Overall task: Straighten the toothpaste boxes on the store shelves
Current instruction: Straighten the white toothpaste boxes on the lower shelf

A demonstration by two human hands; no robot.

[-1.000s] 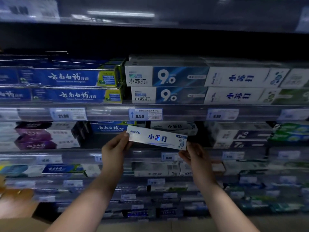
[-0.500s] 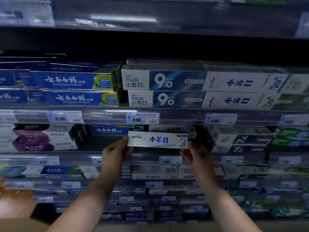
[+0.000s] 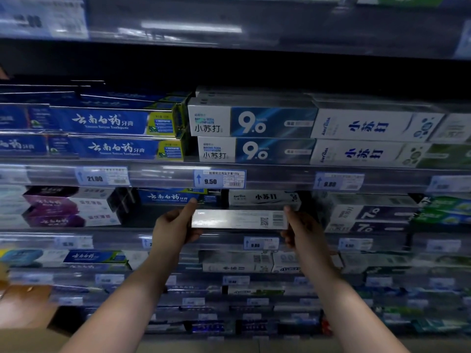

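Two grips, the left hand (image 3: 175,225) and the right hand (image 3: 303,233), clamp the white toothpaste box (image 3: 239,219) at its short ends; it seems light, stiff, easy to crush.

On the upper shelf (image 3: 158,174), blue boxes (image 3: 109,122) are stacked at the left, "9.0" boxes (image 3: 252,122) in the middle and white boxes (image 3: 367,126) at the right. On the shelf below (image 3: 114,236), purple boxes (image 3: 66,210), one blue box (image 3: 173,197), a white box (image 3: 262,197) and "7.0" boxes (image 3: 369,215) are laid. Price labels (image 3: 219,179) are fixed to both rims.
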